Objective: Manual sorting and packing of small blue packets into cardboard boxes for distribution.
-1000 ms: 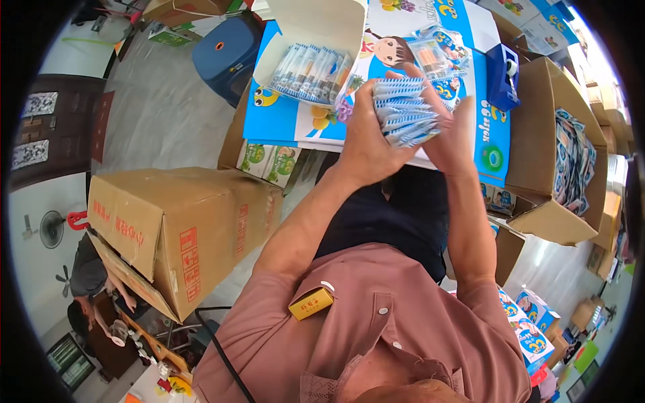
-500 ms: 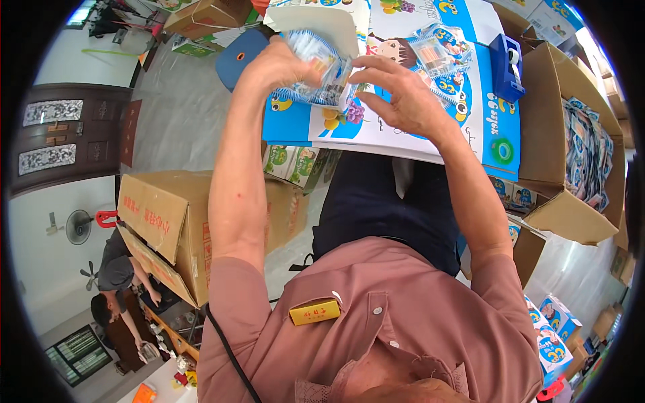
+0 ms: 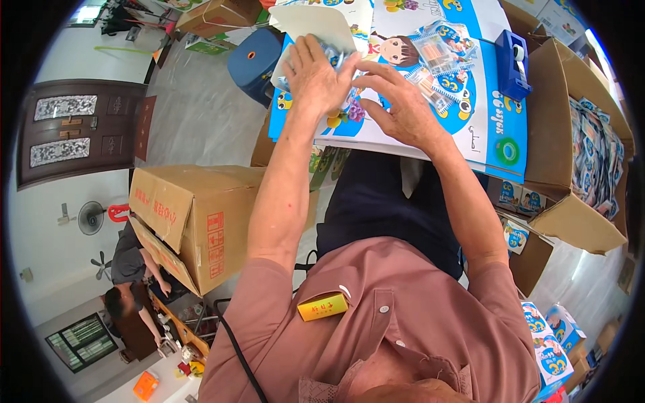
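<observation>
An opened small carton with a raised white flap is on the blue-and-white printed cardboard. My left hand lies over its opening, fingers stretched out, palm down on clear plastic packets that it mostly covers. Beside the carton's right side is my right hand, fingers bent and apart with nothing between them; its fingertips are close to the carton's edge, and I cannot tell whether they touch. Further right lies a loose pile of similar packets with small sticks inside.
A blue tape dispenser and a green tape roll sit at the right of the surface. An open carton full of packets stands further right. To the left are a blue stool, a large brown carton and another person.
My left hand has moved from the carton's left side to lie flat over the packets inside, covering them. My right hand has stayed nearly in place.
</observation>
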Tool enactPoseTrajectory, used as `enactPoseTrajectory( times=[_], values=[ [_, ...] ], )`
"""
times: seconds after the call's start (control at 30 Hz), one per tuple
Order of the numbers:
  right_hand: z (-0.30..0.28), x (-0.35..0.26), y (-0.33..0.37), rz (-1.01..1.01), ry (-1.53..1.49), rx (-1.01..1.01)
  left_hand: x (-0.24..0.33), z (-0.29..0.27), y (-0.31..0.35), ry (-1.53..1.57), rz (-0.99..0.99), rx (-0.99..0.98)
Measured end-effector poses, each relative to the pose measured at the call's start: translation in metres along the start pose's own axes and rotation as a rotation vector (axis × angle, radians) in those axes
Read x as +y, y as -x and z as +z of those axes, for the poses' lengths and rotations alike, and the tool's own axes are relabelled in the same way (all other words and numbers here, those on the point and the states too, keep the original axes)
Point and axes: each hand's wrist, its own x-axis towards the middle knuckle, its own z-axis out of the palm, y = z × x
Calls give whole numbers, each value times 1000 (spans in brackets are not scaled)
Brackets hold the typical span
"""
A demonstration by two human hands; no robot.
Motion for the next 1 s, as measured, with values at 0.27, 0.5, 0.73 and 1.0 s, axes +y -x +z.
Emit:
enactPoseTrajectory(
  times=[0.27, 0.5, 0.73, 1.0],
  values=[
    [14, -2, 3, 128, -64, 206, -8, -6, 1, 286, 83, -41],
    [8, -13, -37, -4, 130, 146, -30, -27, 19, 2, 232, 2],
    [19, -6, -65, 22, 423, -168, -44, -26, 19, -229, 271, 55],
    [27, -26, -67, 103, 517, -220, -78, -19, 7, -202, 203, 51]
  ],
)
